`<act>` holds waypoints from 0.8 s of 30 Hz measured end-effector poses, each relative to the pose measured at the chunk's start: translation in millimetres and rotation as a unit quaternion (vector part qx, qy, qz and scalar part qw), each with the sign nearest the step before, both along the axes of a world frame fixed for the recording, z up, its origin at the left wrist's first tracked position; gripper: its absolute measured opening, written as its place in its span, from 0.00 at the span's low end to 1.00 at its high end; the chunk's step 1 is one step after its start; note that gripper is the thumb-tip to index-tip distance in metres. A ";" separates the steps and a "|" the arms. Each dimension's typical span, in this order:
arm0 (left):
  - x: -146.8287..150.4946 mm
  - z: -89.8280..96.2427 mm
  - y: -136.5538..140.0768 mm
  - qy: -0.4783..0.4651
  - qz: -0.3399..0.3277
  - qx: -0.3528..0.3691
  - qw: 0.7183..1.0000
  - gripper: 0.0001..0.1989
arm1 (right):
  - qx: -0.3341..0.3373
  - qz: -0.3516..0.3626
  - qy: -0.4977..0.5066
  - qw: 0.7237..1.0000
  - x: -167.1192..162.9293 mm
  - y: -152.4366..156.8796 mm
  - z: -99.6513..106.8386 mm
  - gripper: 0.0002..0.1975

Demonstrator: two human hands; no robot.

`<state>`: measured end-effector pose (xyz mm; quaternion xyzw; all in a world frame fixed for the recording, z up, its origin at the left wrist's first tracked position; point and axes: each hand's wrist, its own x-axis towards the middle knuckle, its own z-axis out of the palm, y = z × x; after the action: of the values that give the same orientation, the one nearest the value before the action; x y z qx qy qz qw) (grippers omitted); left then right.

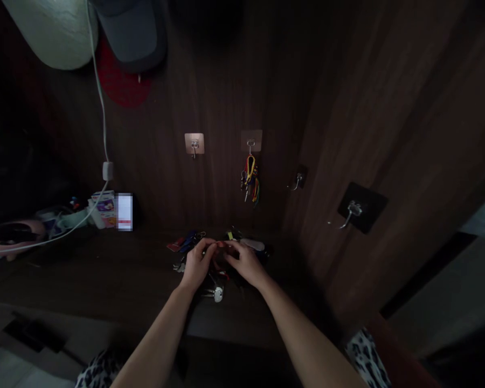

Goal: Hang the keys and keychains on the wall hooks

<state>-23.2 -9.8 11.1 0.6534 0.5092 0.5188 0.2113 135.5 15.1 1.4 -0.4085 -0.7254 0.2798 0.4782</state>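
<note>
Both of my hands meet over a dark wooden shelf (137,275), close to its back wall. My left hand (199,263) pinches the left side of a small reddish-brown item (220,253), its kind too dark to make out. From the other side my right hand (244,261) grips the same item with thumb and fingers. Silver keys (217,293) lie below the hands, near a red cord. Around them are a red tag (175,245), a blue item (188,241), a smaller bunch of keys (179,267) and a pale oblong piece (254,245).
Keys on a colourful braided cord (250,170) hang from a wall hook. Bare hooks (194,144) (352,210) stick out of the back and right walls. At left are small boxes (105,207), a pink container (38,229) and a white cable (101,97). Caps (131,35) hang above.
</note>
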 end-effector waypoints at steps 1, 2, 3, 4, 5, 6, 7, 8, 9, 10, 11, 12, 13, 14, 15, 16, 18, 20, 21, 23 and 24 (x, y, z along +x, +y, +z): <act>-1.2 0.2 0.4 -0.008 0.021 0.006 1.000 0.12 | 0.000 -0.003 -0.013 1.000 0.4 1.0 -1.5 0.14; -2.7 0.2 1.0 -0.017 0.050 0.014 0.999 0.12 | -0.008 -0.001 -0.009 1.000 1.4 2.1 -2.1 0.13; -4.5 0.0 1.8 -0.028 0.082 0.022 0.996 0.12 | -0.023 0.002 0.011 1.000 2.9 3.0 -1.6 0.12; -6.2 -0.6 2.9 -0.039 0.113 0.031 0.992 0.12 | -0.043 0.009 0.047 0.998 4.7 3.7 -0.2 0.12; -7.6 -1.5 4.2 -0.049 0.136 0.036 0.989 0.13 | -0.071 0.019 0.094 0.993 6.4 4.1 2.0 0.12; -8.7 -2.7 5.6 -0.059 0.149 0.037 0.986 0.13 | -0.102 0.033 0.149 0.983 8.0 4.1 4.7 0.12; -9.2 -4.0 7.0 -0.067 0.150 0.033 0.986 0.13 | -0.134 0.051 0.208 0.968 9.5 3.9 7.6 0.12; -9.1 -5.3 8.4 -0.074 0.140 0.027 0.987 0.13 | -0.163 0.071 0.264 0.948 10.9 3.4 10.4 0.12; -8.4 -6.5 9.5 -0.080 0.123 0.019 0.989 0.13 | -0.185 0.090 0.314 0.927 12.4 2.9 12.9 0.12; -7.4 -7.3 10.3 -0.085 0.099 0.008 0.991 0.13 | -0.200 0.104 0.357 0.907 13.9 2.4 15.1 0.11; -6.0 -7.6 10.6 -0.092 0.072 -0.004 0.993 0.13 | -0.208 0.114 0.390 0.890 15.6 2.0 17.0 0.11; -4.5 -7.4 10.4 -0.102 0.041 -0.018 0.994 0.13 | -0.211 0.120 0.414 0.877 17.5 1.7 18.7 0.10; -3.0 -6.7 9.7 -0.114 0.007 -0.035 0.993 0.14 | -0.211 0.125 0.430 0.869 19.5 1.4 20.3 0.10; -1.7 -5.6 8.6 -0.127 -0.029 -0.054 0.990 0.14 | -0.209 0.131 0.440 0.863 21.4 1.0 21.8 0.11; -0.7 -4.3 7.1 -0.142 -0.066 -0.075 0.985 0.16 | -0.205 0.138 0.446 0.860 23.1 0.5 23.4 0.12; 0.2 -2.9 5.6 -0.156 -0.102 -0.098 0.978 0.17 | -0.199 0.145 0.449 0.859 24.4 -0.1 24.9 0.14; 1.2 -0.6 2.8 -0.191 -0.162 -0.140 0.958 0.20 | -0.186 0.159 0.450 0.859 25.3 -1.4 27.3 0.16; 1.8 0.5 1.4 -0.238 -0.197 -0.171 0.935 0.22 | -0.174 0.163 0.449 0.861 23.9 -2.1 28.4 0.18; 1.9 0.6 1.3 -0.265 -0.207 -0.181 0.924 0.22 | -0.170 0.158 0.447 0.864 22.7 -2.1 28.2 0.19; 2.1 0.2 1.6 -0.313 -0.220 -0.189 0.905 0.19 | -0.157 0.128 0.443 0.874 20.4 -0.9 26.7 0.22; 2.1 -0.1 1.9 -0.330 -0.225 -0.192 0.897 0.17 | -0.147 0.107 0.438 0.880 19.5 0.1 25.6 0.23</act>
<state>-21.1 -7.9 11.0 0.4884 0.3395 0.5358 0.5993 155.0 15.2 27.0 -0.2301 -0.4317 0.5833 0.6484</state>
